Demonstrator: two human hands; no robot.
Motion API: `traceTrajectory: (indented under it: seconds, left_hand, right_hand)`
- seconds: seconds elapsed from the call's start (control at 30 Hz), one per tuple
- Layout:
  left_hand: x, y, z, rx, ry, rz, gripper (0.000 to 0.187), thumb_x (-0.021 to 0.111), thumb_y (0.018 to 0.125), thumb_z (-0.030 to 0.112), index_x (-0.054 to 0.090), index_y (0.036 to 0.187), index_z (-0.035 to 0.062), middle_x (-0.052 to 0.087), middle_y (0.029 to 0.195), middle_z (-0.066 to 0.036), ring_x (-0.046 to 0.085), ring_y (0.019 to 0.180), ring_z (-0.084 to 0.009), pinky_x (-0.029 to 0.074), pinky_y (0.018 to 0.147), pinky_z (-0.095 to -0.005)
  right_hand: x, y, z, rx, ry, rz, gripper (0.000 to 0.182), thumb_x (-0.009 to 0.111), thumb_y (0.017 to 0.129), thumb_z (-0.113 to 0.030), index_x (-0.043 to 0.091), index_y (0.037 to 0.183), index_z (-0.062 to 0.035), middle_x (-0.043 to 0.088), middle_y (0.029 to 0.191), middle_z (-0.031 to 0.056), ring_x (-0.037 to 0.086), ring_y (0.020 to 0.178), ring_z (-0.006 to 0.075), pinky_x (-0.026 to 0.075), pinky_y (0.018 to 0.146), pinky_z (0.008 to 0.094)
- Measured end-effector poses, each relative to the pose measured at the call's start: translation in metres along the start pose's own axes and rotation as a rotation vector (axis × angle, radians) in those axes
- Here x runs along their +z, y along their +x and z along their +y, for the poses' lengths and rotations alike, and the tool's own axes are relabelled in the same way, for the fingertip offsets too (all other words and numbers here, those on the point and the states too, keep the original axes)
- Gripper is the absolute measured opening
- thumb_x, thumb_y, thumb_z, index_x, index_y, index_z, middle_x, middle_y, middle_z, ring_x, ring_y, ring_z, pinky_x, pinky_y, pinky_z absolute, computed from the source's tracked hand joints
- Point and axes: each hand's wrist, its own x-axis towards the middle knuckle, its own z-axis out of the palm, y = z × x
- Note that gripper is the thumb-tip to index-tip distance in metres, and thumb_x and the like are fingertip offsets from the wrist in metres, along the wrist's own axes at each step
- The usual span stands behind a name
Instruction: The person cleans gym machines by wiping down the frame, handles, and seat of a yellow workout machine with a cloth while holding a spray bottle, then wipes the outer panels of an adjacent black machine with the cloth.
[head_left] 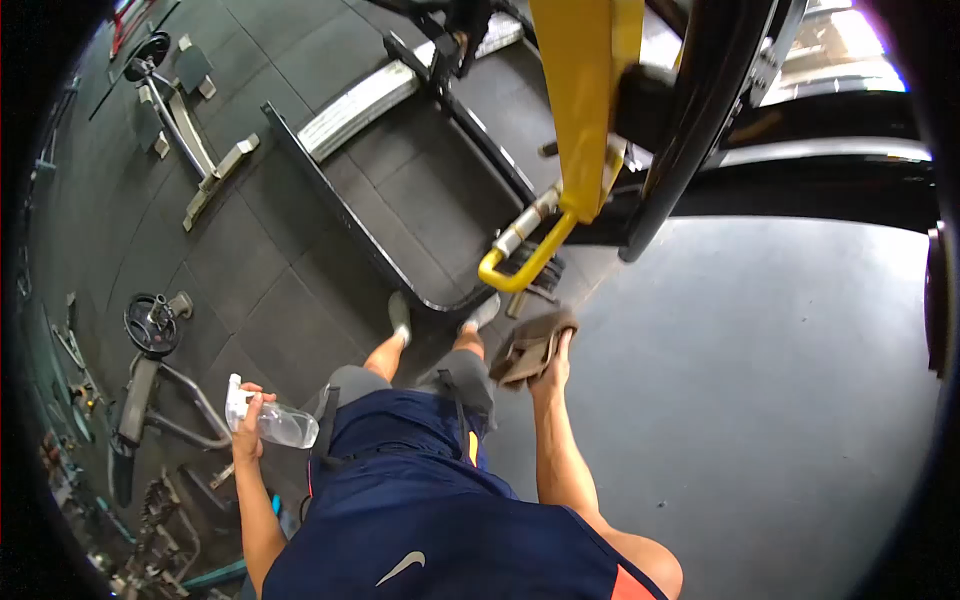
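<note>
On the left, my left hand is closed around the neck of a clear spray bottle with a white spray head. The bottle is tilted on its side, its base toward my body, and some clear liquid seems to be in it. To the right of my legs, my right hand grips a folded brown cloth, thumb along its edge. Just beyond the cloth hangs a yellow bent handle on a yellow machine arm. Neither hand touches the machine.
A black U-shaped machine frame stands on the floor before my feet. To the left are a weight plate on a bench-like machine and another barbell machine. Thick black beams cross at upper right, beside a smooth grey surface.
</note>
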Motion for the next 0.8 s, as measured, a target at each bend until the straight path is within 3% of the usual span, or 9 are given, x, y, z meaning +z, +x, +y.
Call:
traceTrajectory:
  seconds: [0.13,0.23,0.37,0.4,0.43,0.5,0.53,0.77,0.8]
  left_hand:
    - [0.005,0.003,0.012,-0.071,0.134,-0.054,0.025,0.067,0.09,0.018,0.055,0.111,0.0082,0.062,0.093,-0.005,0.065,0.091,-0.0164,0.05,0.084,-0.0339]
    - [0.009,0.0,0.016,-0.132,0.191,-0.045,0.024,0.067,0.091,0.016,0.055,0.111,0.008,0.06,0.097,-0.003,0.065,0.092,-0.0171,0.051,0.083,-0.0336]
    - [0.027,-0.016,0.027,-0.107,0.266,-0.037,0.024,0.066,0.092,0.013,0.054,0.112,0.0072,0.058,0.099,-0.004,0.064,0.094,-0.0162,0.05,0.086,-0.0319]
    - [0.024,-0.017,0.025,-0.113,0.278,-0.03,0.022,0.065,0.092,0.012,0.055,0.111,0.0073,0.059,0.098,-0.004,0.064,0.093,-0.0157,0.05,0.085,-0.0313]
    - [0.024,-0.016,0.024,-0.121,0.285,-0.036,0.022,0.065,0.092,0.012,0.055,0.111,0.0073,0.059,0.097,-0.004,0.064,0.093,-0.0156,0.05,0.085,-0.0311]
    - [0.024,-0.017,0.03,-0.138,0.313,-0.055,0.021,0.065,0.092,0.012,0.055,0.11,0.0071,0.061,0.096,-0.004,0.064,0.092,-0.0152,0.05,0.085,-0.0307]
    - [0.027,-0.018,0.032,-0.112,0.323,-0.045,0.021,0.066,0.092,0.012,0.055,0.109,0.0069,0.063,0.094,-0.005,0.065,0.092,-0.0152,0.049,0.084,-0.0309]
    - [0.018,0.009,0.033,-0.135,0.279,-0.128,0.024,0.069,0.09,0.016,0.055,0.108,0.0081,0.06,0.094,-0.004,0.066,0.088,-0.0195,0.05,0.085,-0.0372]
    - [0.024,0.014,0.038,-0.124,0.299,-0.147,0.024,0.069,0.09,0.016,0.055,0.108,0.008,0.06,0.094,-0.004,0.066,0.088,-0.0194,0.05,0.085,-0.0371]
  right_hand:
    - [0.067,0.09,0.043,-0.112,-0.132,-0.293,0.056,0.052,0.099,-0.047,0.049,0.137,-0.0051,0.052,0.135,0.0113,0.052,0.12,0.0248,0.04,0.107,0.0403]
    - [0.099,0.202,0.085,-0.785,-1.078,0.106,0.063,0.049,0.099,-0.043,0.042,0.142,0.0032,0.03,0.149,0.0341,0.026,0.138,0.0485,0.013,0.119,0.0472]
    - [0.158,0.223,0.002,-1.221,-1.036,-0.029,0.047,0.052,0.099,-0.029,0.05,0.135,0.0022,0.051,0.136,0.0267,0.044,0.13,0.0411,0.029,0.112,0.0445]
    - [0.172,0.25,-0.02,-1.348,-0.925,-0.058,0.033,0.058,0.095,-0.026,0.064,0.116,-0.0002,0.066,0.113,0.0217,0.061,0.109,0.0379,0.046,0.094,0.0442]
    - [0.184,0.258,-0.041,-0.979,-0.86,-0.094,0.028,0.058,0.096,-0.024,0.065,0.111,-0.0015,0.068,0.105,0.0182,0.063,0.101,0.0349,0.048,0.086,0.0432]
    - [0.184,0.295,-0.047,-0.652,-0.716,-0.227,0.024,0.057,0.095,-0.026,0.065,0.105,-0.0056,0.067,0.091,0.0112,0.063,0.08,0.0268,0.049,0.067,0.0387]
    - [0.168,0.333,-0.032,-0.704,-0.655,-0.315,0.025,0.057,0.095,-0.031,0.064,0.104,-0.0083,0.066,0.085,0.0077,0.061,0.067,0.0216,0.047,0.056,0.0353]
    - [0.11,0.182,0.054,-0.66,-0.425,-0.316,0.029,0.058,0.093,-0.012,0.061,0.122,-0.0088,0.062,0.098,0.0037,0.061,0.083,0.0152,0.051,0.073,0.0304]
    - [0.109,0.154,0.066,-0.439,-0.184,-0.349,0.03,0.056,0.094,-0.012,0.06,0.123,-0.007,0.062,0.102,0.0036,0.061,0.087,0.0155,0.05,0.077,0.0309]
